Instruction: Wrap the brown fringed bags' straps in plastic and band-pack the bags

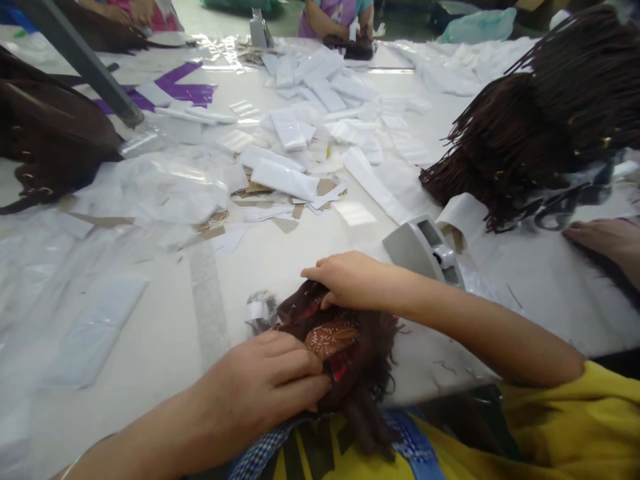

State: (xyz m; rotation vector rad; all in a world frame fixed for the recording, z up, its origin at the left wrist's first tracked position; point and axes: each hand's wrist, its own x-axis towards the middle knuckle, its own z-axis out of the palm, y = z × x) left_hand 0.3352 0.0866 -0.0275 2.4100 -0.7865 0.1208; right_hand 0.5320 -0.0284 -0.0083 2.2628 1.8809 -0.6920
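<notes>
A small dark brown fringed bag (345,347) with a red patterned lining lies at the near edge of the white table (280,267). My left hand (270,380) pinches its near side, fingers closed on the lining. My right hand (345,280) rests on the bag's far edge with fingers curled over it. A small white tag (256,311) on clear wrapping sticks out at the bag's left.
A grey tape dispenser (425,250) stands just beyond my right arm. A heap of brown fringed bags (530,127) fills the right side. White paper slips and plastic sleeves (300,147) litter the middle. Another person's hand (607,240) rests at far right; a brown bag (45,133) sits at left.
</notes>
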